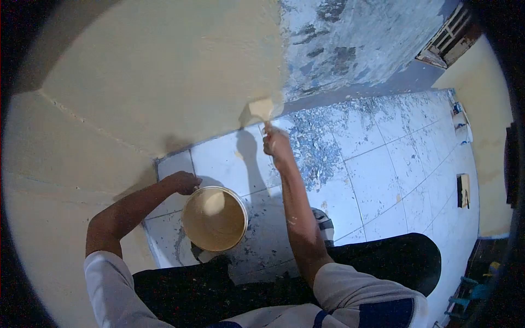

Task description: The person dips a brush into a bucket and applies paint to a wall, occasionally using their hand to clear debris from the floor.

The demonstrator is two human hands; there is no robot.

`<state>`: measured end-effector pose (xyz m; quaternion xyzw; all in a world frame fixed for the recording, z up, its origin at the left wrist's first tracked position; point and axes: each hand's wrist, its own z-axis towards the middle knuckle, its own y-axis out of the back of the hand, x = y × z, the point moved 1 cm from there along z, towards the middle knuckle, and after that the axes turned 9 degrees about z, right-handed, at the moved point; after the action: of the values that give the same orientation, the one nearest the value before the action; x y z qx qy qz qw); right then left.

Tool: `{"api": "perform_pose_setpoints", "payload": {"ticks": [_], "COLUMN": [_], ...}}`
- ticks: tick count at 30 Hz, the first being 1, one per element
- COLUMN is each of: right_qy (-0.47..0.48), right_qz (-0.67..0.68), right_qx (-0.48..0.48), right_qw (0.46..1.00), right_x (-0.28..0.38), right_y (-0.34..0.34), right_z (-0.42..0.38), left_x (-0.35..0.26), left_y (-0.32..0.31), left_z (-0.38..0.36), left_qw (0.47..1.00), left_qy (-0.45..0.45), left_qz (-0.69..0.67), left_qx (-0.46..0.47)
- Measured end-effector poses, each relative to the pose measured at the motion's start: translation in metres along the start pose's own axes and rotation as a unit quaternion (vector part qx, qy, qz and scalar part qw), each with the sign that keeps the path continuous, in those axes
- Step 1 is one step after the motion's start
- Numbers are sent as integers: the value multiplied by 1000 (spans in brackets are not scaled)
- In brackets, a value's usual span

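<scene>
My right hand (276, 146) is closed around the handle of a wide flat paintbrush (261, 108). The brush's cream-coated head lies against the bottom of the wall (180, 71), close to where beige paint meets the bare patchy blue-grey part (350, 44). At the lower left, my left hand (186, 183) grips the rim of a round bucket (239, 212). Beige paint coats the bucket's inside, and a paler patch shows near its upper middle.
Blue-grey paint flakes (317, 145) litter the white tiled floor (377, 164). A small box-like object (464, 190) lies at the right, with white containers (461, 123) beyond it. A barred opening (451, 35) sits at the upper right. My dark-clad knee (394, 259) juts over the floor.
</scene>
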<state>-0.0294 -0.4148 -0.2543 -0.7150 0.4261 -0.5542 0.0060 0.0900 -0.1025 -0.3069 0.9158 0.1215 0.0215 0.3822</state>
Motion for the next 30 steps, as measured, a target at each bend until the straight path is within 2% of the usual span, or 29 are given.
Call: {"api": "perform_pose_setpoints", "payload": {"ticks": [2, 4, 6, 7, 10, 13, 14, 17, 19, 20, 22, 23, 25, 28, 30], "right_qy": [102, 141, 155, 164, 217, 204, 174, 113, 111, 107, 52, 23, 41, 24, 22], "right_qz": [-44, -4, 73, 113, 159, 33, -37, -61, -98, -132, -171, -191, -224, -229, -213], "right_qx": [48, 70, 114, 134, 176, 131, 84, -3, -36, -50, -108, -137, -145, -150, -165], "right_qw": [993, 988, 979, 971, 947, 970, 980, 992, 988, 984, 978, 972, 963, 962, 963], "right_x": [48, 76, 109, 116, 108, 69, 49, -22, -56, -73, -88, -101, -116, -119, -117], "right_y": [-25, -43, -62, -64, -47, -25, -14, 11, 29, 42, 50, 60, 72, 76, 73], "right_z": [-31, -40, -63, -65, -48, -21, -10, 21, 31, 39, 41, 46, 54, 47, 38], "left_x": [4, 9, 12, 14, 16, 22, 22, 17, 16, 18, 22, 18, 15, 23, 21], "left_y": [-1, -10, -17, -18, -22, -30, -29, -14, -5, -7, -16, -11, -4, -19, -19], "left_z": [-1, 3, 10, 12, 10, 19, 19, 15, 15, 16, 20, 18, 17, 21, 24], "left_qw": [1000, 998, 999, 999, 1000, 1000, 1000, 1000, 999, 1000, 999, 1000, 999, 998, 999], "left_qy": [5, -3, -1, -1, -16, -10, -9, -3, 14, 1, -24, -13, 10, -29, -16], "left_qz": [-21, -59, -30, -13, -12, -22, -13, 0, -12, -11, -11, -20, -35, -27, -29], "left_qx": [-13, -34, 14, 36, 8, 1, -3, 5, 36, 17, -21, -8, 17, -39, -19]}}
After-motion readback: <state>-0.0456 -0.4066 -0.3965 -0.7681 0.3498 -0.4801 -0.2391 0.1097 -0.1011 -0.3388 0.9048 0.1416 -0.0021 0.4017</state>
